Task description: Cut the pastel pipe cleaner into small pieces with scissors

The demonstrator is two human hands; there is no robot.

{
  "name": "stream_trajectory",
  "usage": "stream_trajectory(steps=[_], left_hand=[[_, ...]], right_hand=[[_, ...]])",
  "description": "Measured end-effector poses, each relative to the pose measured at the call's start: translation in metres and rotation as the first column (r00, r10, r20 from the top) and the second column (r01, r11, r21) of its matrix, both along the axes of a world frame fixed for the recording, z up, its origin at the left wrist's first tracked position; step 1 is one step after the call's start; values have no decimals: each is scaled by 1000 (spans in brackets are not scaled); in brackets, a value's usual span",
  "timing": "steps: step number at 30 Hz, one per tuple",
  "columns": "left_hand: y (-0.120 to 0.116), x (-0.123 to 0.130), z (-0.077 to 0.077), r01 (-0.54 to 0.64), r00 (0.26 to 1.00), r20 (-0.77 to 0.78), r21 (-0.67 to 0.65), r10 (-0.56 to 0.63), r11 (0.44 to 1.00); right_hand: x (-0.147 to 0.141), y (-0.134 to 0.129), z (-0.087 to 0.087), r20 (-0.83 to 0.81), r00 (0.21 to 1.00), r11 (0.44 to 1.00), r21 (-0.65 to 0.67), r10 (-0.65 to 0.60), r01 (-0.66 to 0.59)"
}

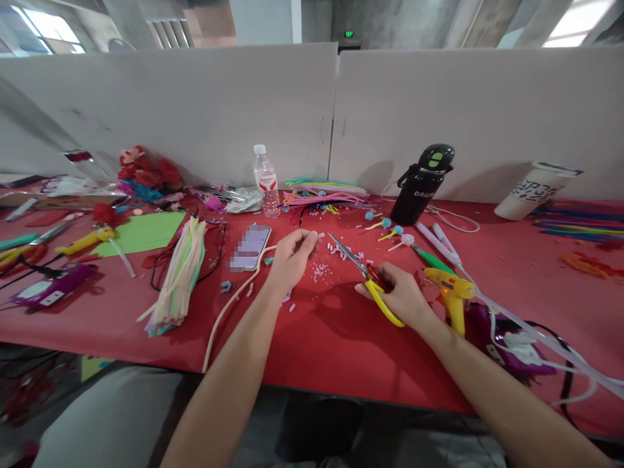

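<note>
Two bare hands, left hand point(291, 257) near centre, right hand point(397, 292) toward 4 o'clock. Left forearm point(238, 364) at 7 o'clock, right forearm point(492, 383) at 4: both slim, tapering to narrow wrists, bare as far up as I can see. Pale grey cloth point(112, 416) at 8 o'clock, smooth, rounded; looks like trouser leg, can't confirm from here. Nail detail too small to read.
</note>
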State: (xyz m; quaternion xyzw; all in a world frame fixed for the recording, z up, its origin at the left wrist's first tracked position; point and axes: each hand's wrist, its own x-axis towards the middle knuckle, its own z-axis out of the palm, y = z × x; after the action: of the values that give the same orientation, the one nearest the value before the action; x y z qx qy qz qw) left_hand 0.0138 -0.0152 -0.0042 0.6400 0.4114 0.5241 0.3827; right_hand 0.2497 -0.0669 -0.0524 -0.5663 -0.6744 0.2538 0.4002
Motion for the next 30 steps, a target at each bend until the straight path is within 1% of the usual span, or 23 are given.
stream_trajectory(steps=[3, 6, 13, 17, 22, 25, 27, 30], left_hand=[[-1, 6, -2, 4, 998, 59, -12, -4, 1000], [-1, 9, -3, 13, 997, 81, -17, -12, 1000], [-3, 9, 0, 29, 999, 34, -17, -28, 999], [-4, 10, -1, 26, 999, 28, -9, -26, 1000], [-4, 11, -1, 41, 999, 28, -12, -41, 999], [-4, 11, -1, 43, 999, 13, -4, -43, 999], [-5, 11, -1, 45, 999, 6, 0, -45, 999], [-5, 12, -1, 46, 999, 4, -11, -46, 999]], right_hand=[[0, 0, 0, -24, 1000, 1000, -2, 10, -10], [0, 0, -3, -48, 998, 999, -19, 28, -29], [-1, 2, -8, -76, 997, 1000, -25, 17, -19], [-1, 2, -9, -57, 998, 1000, -27, 10, -12], [-1, 2, -8, -46, 999, 1000, -19, -1, 0], [-1, 1, -7, -51, 999, 999, -30, 19, -21], [-1, 0, -6, -28, 999, 999, -33, 35, -36], [-1, -1, -3, 88, 995, 999, -3, 36, -36]])
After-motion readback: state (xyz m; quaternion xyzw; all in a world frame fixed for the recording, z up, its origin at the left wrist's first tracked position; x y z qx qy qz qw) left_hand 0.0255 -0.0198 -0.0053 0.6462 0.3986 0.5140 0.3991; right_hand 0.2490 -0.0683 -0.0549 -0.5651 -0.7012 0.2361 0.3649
